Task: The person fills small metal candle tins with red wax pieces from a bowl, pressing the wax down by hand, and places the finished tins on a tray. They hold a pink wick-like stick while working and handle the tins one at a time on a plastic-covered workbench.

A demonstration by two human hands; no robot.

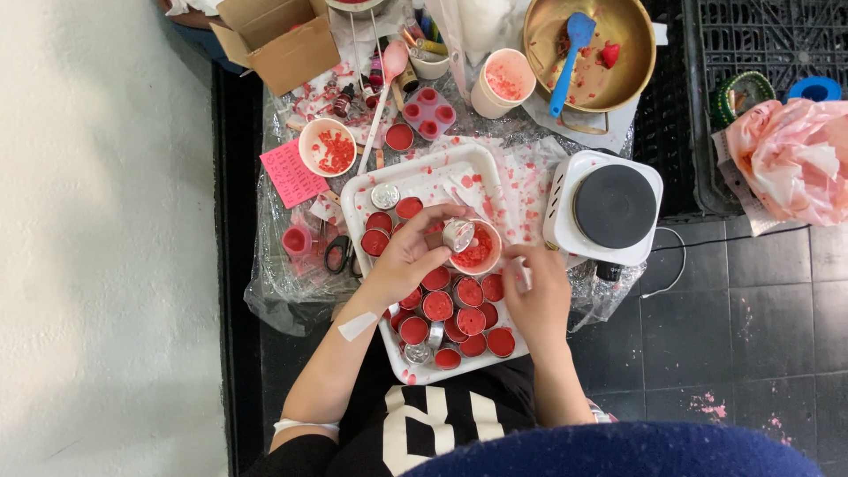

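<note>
My left hand [408, 256] holds a small silver tin cup [458, 234] tilted over a paper cup of red wax bits [478, 250]. My right hand [535, 296] hovers just right of that cup, fingers pinched on a small white piece. Both hands are above a white tray [358, 196] that carries several small round tins filled with red wax [437, 306] and an empty silver tin [385, 195].
A white single-burner hot plate [608, 208] stands right of the tray. Behind are a brass pan with a blue spatula [574, 44], paper cups with red wax [328, 147], a red silicone mould [428, 110], a cardboard box [276, 37], scissors [336, 253] and a pink bag [795, 155].
</note>
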